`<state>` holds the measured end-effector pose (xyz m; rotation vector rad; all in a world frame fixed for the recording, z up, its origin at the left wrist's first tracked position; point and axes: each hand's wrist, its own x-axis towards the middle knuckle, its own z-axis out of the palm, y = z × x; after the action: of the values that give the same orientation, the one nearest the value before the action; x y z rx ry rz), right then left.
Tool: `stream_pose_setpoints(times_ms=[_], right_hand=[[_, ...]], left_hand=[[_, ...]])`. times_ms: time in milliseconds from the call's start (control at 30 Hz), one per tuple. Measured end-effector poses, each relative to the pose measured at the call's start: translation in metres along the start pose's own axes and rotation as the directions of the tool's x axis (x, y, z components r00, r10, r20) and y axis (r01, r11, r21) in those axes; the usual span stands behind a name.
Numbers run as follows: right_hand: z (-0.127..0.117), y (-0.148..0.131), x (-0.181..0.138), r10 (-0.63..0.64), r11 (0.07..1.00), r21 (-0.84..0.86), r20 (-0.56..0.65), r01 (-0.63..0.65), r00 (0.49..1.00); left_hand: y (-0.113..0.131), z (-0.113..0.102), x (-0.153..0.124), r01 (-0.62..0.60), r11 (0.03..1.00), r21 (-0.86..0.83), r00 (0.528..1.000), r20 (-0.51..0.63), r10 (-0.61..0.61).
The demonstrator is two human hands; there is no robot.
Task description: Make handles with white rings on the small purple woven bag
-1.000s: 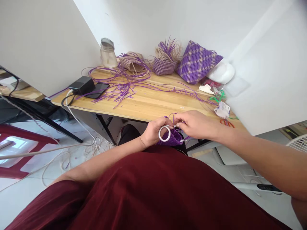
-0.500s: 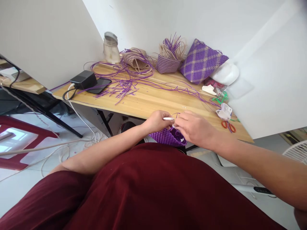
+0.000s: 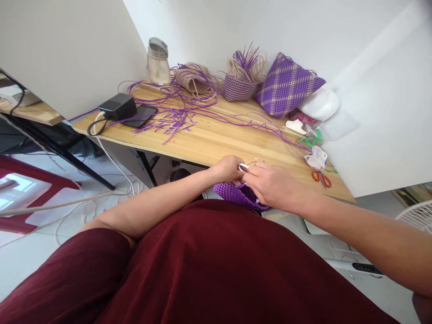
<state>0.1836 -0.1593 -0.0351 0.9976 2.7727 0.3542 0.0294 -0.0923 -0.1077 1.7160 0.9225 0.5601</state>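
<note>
Just in front of the desk's near edge, my two hands meet above a purple woven basket [image 3: 229, 192]. My left hand [image 3: 229, 169] is closed, its thumb and fingers pinching a small white ring [image 3: 243, 168]. Close against it, my right hand [image 3: 270, 182] has its fingers bent together at the ring and the basket's rim; what they pinch is hidden. A thin purple strand shows above the right fingers. Small white bits [image 3: 258, 150] lie on the desk just beyond the hands.
On the wooden desk [image 3: 216, 135] lie cut purple strips [image 3: 172, 123], a phone [image 3: 143, 115] and a black adapter [image 3: 118, 107]. Woven baskets, a purple woven bag [image 3: 286, 85] and a jar [image 3: 158, 63] stand behind. Orange-handled scissors [image 3: 321, 178] lie right. A red stool [image 3: 33, 193] stands left.
The white ring has turned from edge-on to showing its opening. Both hands and the basket sit slightly farther right in view, and the right fingers have come closer to the ring.
</note>
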Motion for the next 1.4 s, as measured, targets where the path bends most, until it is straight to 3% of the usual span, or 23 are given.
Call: stream_pose_setpoints(times_ms=[133, 333, 433, 500, 600, 667, 800, 1000, 1200, 1300, 1400], right_hand=[[-0.006, 0.001, 0.004, 0.209, 0.956, 0.169, 0.180, -0.239, 0.961], [-0.012, 0.014, 0.011, 0.402, 0.752, 0.352, 0.425, -0.557, 0.811], [-0.008, 0.024, 0.011, 0.426, 0.588, 0.490, 0.489, -0.643, 0.762], [-0.005, 0.029, 0.009, 0.398, 0.430, 0.629, 0.512, -0.648, 0.761], [-0.002, 0.033, 0.009, 0.370, 0.195, 0.758, 0.531, -0.623, 0.762], [-0.002, 0.033, 0.010, 0.373, 0.107, 0.773, 0.552, -0.626, 0.746], [-0.004, 0.034, 0.012, 0.408, 0.058, 0.796, 0.532, -0.603, 0.742], [-0.005, 0.033, 0.010, 0.415, 0.073, 0.834, 0.473, -0.547, 0.777], [-0.009, 0.030, 0.012, 0.430, -0.014, 0.805, 0.540, -0.593, 0.724], [-0.010, 0.029, 0.012, 0.407, -0.038, 0.805, 0.554, -0.592, 0.727], [-0.011, 0.029, 0.011, 0.382, -0.067, 0.802, 0.570, -0.594, 0.727]], left_hand=[[-0.006, 0.006, 0.003, -0.013, 0.993, -0.115, 1.000, -0.020, 0.011], [-0.008, 0.015, -0.007, -0.101, 0.960, -0.260, 0.992, -0.100, 0.078], [-0.013, 0.019, -0.016, -0.247, 0.921, -0.300, 0.965, -0.157, 0.208], [-0.017, 0.021, -0.022, -0.362, 0.894, -0.265, 0.929, -0.176, 0.324], [-0.022, 0.025, -0.025, -0.492, 0.865, -0.100, 0.861, -0.206, 0.466], [-0.024, 0.028, -0.024, -0.504, 0.863, 0.041, 0.829, -0.259, 0.496], [-0.026, 0.030, -0.018, -0.481, 0.848, 0.224, 0.758, -0.381, 0.530], [-0.031, 0.029, -0.015, -0.580, 0.768, 0.270, 0.648, -0.419, 0.636], [-0.030, 0.025, -0.016, -0.711, 0.634, 0.306, 0.532, -0.356, 0.768], [-0.030, 0.020, -0.016, -0.755, 0.551, 0.354, 0.464, -0.304, 0.832], [-0.030, 0.015, -0.016, -0.757, 0.482, 0.442, 0.442, -0.199, 0.875]])
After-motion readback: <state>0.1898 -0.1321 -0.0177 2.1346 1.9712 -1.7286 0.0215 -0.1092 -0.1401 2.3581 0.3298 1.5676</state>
